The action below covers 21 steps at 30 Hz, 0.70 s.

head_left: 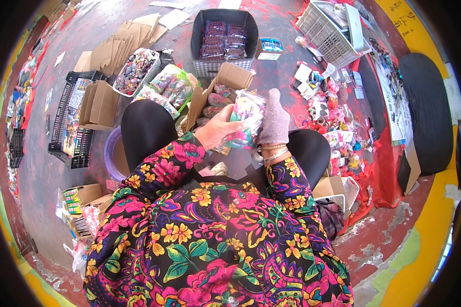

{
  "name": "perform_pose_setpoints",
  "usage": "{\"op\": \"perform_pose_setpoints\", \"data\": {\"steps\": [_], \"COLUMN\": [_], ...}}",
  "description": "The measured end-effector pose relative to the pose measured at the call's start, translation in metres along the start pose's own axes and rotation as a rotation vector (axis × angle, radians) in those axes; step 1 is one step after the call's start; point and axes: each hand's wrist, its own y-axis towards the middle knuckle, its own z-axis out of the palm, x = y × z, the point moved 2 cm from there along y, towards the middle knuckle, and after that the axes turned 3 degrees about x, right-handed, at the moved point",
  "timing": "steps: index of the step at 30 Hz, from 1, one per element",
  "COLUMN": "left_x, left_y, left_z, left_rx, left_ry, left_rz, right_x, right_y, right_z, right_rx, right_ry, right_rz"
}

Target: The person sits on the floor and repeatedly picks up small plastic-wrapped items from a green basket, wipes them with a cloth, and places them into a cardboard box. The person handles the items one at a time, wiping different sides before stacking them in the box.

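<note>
Between the black-clad knees, at the near R side of an open brown cardboard box as viewed: one clear plastic bag of small multicoloured pieces, held up betw. both hands.

L hand: bare, narrow; fingers and thumb closed on the bag's L edge, thumb lying across the near face. R hand: covered by a mauve knitted glove or sock, palm set along the bag's R side, apparently touching. Fingers hidden under the knit, so cannot tell whether R grips or merely steadies.

Key relation: bag lies immed. R of L hand and immed. L of R hand; neither is clearly nearer. Bag's long axis runs approx. away from the body, far end leaning R. In insp.'s judgement, any shift of the bag depends on L hand, the only confirmed hold.

Surroundings: filled bags visible inside the box; beyond it, a black-and-white checked fabric bin w/ dark red packs. L of L knee, a round purple plastic basin. R of R hand, a loose spread of mixed small goods on the floor, well apart from the bag.
</note>
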Motion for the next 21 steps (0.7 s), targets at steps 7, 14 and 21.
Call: {"op": "perform_pose_setpoints", "data": {"steps": [7,14,21], "left_x": [0.002,0.008,0.009], "left_y": [0.004,0.005,0.004], "left_z": [-0.02,-0.027,-0.022], "left_rx": [-0.147,-0.153,-0.174], "left_ry": [-0.092,-0.266,-0.28], "left_rz": [0.027,0.077,0.024], "right_x": [0.018,-0.015,-0.031], "right_y": [-0.015,0.017,0.024], "right_z": [0.012,0.003,-0.005], "right_rx": [0.411,0.493,0.267], "right_ry": [0.329,-0.382,-0.576], "right_rz": [0.095,-0.269,-0.292]}}
